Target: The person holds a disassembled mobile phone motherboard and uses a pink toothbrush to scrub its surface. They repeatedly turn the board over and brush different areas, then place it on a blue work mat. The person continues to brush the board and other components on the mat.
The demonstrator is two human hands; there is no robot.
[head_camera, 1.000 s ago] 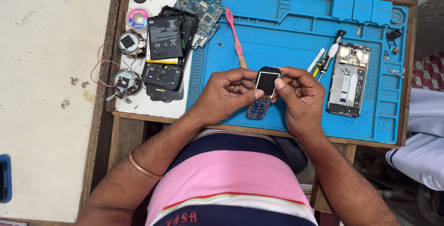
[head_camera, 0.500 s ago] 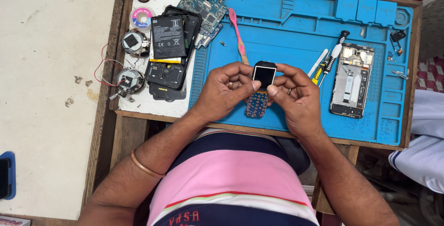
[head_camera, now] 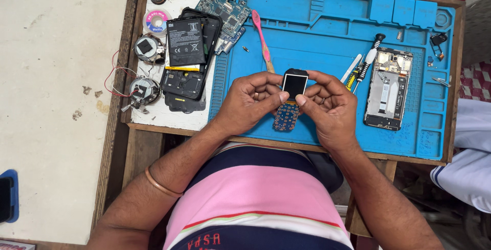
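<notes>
Far left of the frame: two small round parts point(head_camera: 144, 69) with red wires, beside a black battery point(head_camera: 185, 42) resting on an opened phone back. Upper left of centre: a green circuit board point(head_camera: 225, 4) at the edge of the blue mat point(head_camera: 317, 20); a pink toothbrush point(head_camera: 262, 35) lies slanted on the mat. Centre: the left hand point(head_camera: 250, 101) and right hand point(head_camera: 330, 109) together hold a small keypad phone board point(head_camera: 290, 99) just above the mat's near edge, thumbs meeting below the dark screen, fingers curled round the upper sides; the bare keypad end hangs free below. The board looks light, thin and stiff, its screen probably fragile; it is best gripped by the side edges, away from glass and contacts. Right of centre: screwdrivers point(head_camera: 364, 63), then a stripped phone frame point(head_camera: 387, 89). Far right: tweezers point(head_camera: 440, 81).
</notes>
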